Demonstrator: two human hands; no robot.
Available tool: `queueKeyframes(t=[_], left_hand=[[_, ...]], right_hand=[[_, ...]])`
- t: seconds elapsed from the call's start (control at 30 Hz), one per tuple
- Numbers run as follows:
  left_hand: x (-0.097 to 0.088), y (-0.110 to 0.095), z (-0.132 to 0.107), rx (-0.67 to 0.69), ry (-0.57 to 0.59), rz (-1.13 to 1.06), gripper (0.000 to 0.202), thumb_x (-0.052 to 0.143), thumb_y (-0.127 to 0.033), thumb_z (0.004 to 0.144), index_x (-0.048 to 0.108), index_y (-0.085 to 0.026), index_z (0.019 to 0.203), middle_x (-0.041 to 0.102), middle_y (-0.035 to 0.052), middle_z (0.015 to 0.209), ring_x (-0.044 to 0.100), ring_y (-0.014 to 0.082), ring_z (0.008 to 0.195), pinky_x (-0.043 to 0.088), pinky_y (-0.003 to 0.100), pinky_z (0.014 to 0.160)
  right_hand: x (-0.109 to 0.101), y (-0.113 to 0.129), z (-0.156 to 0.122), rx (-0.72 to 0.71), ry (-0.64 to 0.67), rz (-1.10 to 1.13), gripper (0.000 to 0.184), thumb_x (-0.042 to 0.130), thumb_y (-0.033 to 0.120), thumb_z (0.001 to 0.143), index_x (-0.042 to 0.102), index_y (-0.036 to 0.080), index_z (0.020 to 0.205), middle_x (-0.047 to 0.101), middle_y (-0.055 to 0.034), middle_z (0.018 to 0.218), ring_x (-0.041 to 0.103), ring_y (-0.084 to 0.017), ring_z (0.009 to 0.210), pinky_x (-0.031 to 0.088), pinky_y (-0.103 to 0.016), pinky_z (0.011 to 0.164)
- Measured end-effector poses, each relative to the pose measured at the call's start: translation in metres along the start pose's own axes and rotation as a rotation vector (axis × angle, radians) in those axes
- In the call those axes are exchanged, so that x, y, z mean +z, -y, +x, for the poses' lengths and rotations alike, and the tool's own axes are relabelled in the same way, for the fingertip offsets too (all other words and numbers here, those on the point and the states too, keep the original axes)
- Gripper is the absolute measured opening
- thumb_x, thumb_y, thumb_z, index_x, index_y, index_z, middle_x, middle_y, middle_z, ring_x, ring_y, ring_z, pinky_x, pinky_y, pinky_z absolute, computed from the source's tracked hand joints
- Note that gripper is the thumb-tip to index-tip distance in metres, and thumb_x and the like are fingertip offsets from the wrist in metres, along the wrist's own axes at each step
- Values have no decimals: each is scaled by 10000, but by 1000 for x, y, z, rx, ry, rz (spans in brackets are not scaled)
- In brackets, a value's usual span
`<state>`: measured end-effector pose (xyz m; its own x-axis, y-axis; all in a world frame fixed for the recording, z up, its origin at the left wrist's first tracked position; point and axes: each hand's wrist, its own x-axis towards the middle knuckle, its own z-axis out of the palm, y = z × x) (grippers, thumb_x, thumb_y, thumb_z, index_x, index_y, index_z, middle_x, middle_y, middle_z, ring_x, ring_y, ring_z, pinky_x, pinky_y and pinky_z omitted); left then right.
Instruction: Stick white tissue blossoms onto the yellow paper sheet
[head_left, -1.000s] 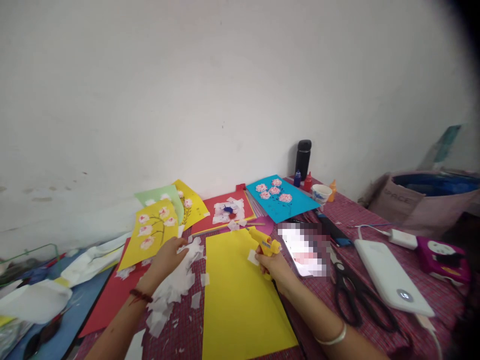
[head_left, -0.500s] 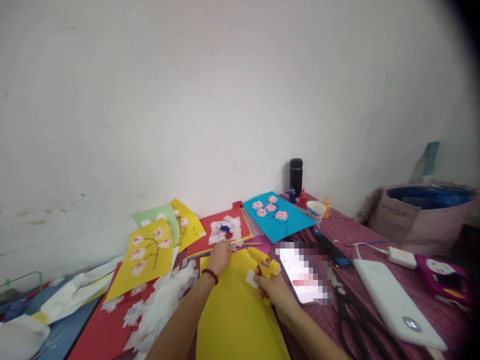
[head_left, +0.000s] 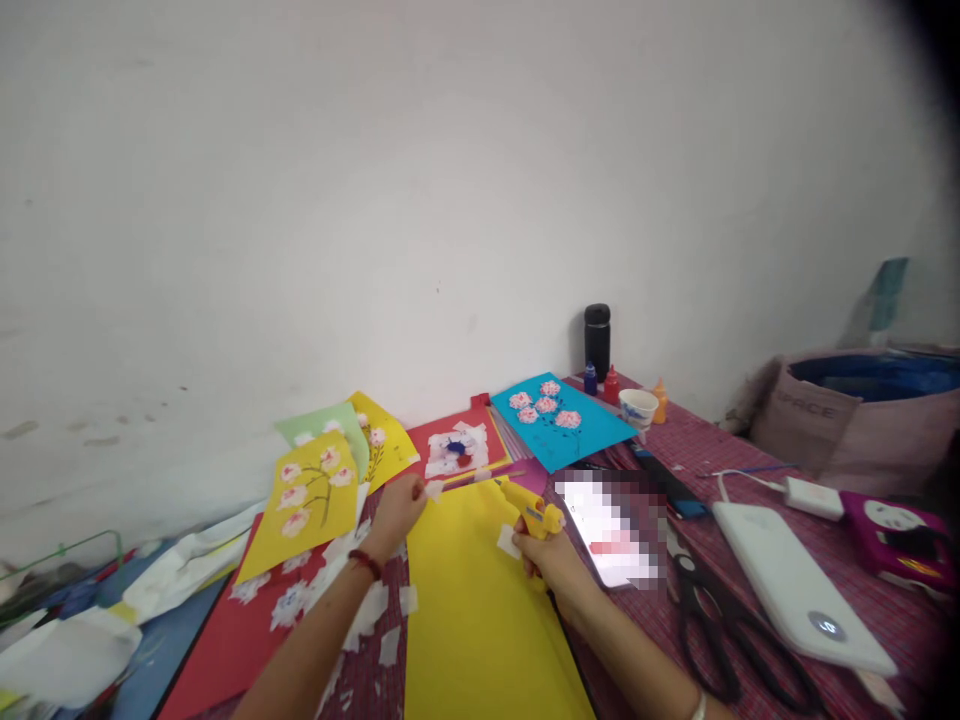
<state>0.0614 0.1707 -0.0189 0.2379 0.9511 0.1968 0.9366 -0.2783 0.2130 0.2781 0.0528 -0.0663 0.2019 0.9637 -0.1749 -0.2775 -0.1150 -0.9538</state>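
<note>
My right hand (head_left: 553, 561) grips a yellow hot glue gun (head_left: 529, 508) over the far right corner of a plain yellow sheet (head_left: 480, 610), nozzle pointing up and left. My left hand (head_left: 397, 509) is at the sheet's far left corner and pinches a small white paper piece (head_left: 433, 490) between thumb and fingers. A red bead bracelet sits on that wrist. Loose white paper scraps (head_left: 360, 590) lie under and beside my left forearm.
Flower-decorated sheets lie behind: yellow (head_left: 306, 492), red (head_left: 457, 448), blue (head_left: 559, 412). A phone (head_left: 609, 527), black scissors (head_left: 720, 625), white power bank (head_left: 791, 588), paint bottles (head_left: 611, 385), a cup (head_left: 643, 408) and a black flask (head_left: 597, 341) fill the right side. A bag (head_left: 862, 420) stands far right.
My left hand went from the scrap pile up to the red sheet, then came back toward the yellow sheet's corner holding a white piece. The right hand stayed put with the glue gun.
</note>
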Motion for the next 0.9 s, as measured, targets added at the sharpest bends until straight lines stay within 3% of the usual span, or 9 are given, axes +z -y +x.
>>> queueKeyframes(t=[0.1, 0.2, 0.27, 0.33, 0.43, 0.6, 0.73, 0.8, 0.9], left_hand=[[-35, 37, -29, 38, 80, 127, 129, 429, -172, 716, 493, -192, 606, 541, 6, 584, 493, 153, 570, 282, 256, 530], [-58, 68, -52, 80, 403, 211, 79, 506, -165, 638, 571, -199, 609, 608, 26, 654, 549, 187, 641, 324, 268, 581], [-63, 73, -53, 73, 541, 206, 110, 574, -172, 572, 623, -214, 661, 647, 36, 741, 576, 219, 721, 354, 280, 634], [-60, 61, -41, 45, 482, 145, 129, 579, -218, 605, 639, -225, 720, 656, 41, 790, 581, 226, 774, 370, 283, 670], [-40, 18, -8, 90, 265, 36, 167, 466, -276, 755, 621, -216, 770, 642, 47, 798, 572, 203, 789, 381, 272, 690], [16, -54, 41, 326, 192, -39, 308, 481, -222, 780, 564, -221, 1077, 575, 79, 1087, 523, 210, 995, 379, 286, 836], [52, -72, 58, 383, 207, 7, 504, 502, -118, 732, 455, -205, 1226, 507, 103, 1167, 479, 220, 1069, 360, 306, 885], [63, -72, 62, 379, 192, -6, 408, 479, -105, 741, 519, -185, 1139, 534, 108, 1106, 484, 224, 1049, 357, 316, 878], [72, -69, 66, 357, 192, -48, 167, 472, -119, 746, 610, -159, 833, 595, 97, 908, 537, 215, 918, 381, 301, 803]], right_hand=[[-2, 2, -2, -11, 18, 7, 139, 548, 244, 610, 443, 195, 687, 384, 101, 460, 353, -49, 336, 254, -177, 350], [-3, 1, -2, -8, 13, 4, 136, 547, 242, 618, 442, 196, 690, 393, 96, 477, 364, -51, 349, 264, -177, 355], [-3, -1, -2, -4, 10, -5, 133, 548, 242, 620, 447, 195, 694, 393, 94, 481, 361, -51, 350, 270, -178, 355], [-3, -4, -1, -10, 15, -1, 135, 548, 244, 621, 452, 194, 700, 389, 96, 483, 351, -49, 348, 281, -179, 354], [-2, -7, 3, -18, 13, 8, 143, 543, 255, 612, 444, 196, 696, 384, 101, 486, 337, -45, 338, 279, -179, 341], [-4, -7, 11, 5, -29, 7, 168, 537, 275, 590, 436, 199, 700, 395, 104, 458, 346, -52, 317, 267, -182, 329], [-5, -5, 13, 10, -44, 22, 168, 540, 280, 575, 444, 200, 687, 393, 99, 445, 346, -56, 320, 257, -186, 328], [-5, -4, 13, 9, -52, 33, 163, 540, 280, 570, 453, 200, 682, 400, 94, 457, 345, -53, 324, 253, -187, 330], [-5, -2, 11, 7, -50, 39, 161, 542, 280, 569, 460, 200, 682, 402, 94, 467, 340, -51, 321, 245, -190, 330]])
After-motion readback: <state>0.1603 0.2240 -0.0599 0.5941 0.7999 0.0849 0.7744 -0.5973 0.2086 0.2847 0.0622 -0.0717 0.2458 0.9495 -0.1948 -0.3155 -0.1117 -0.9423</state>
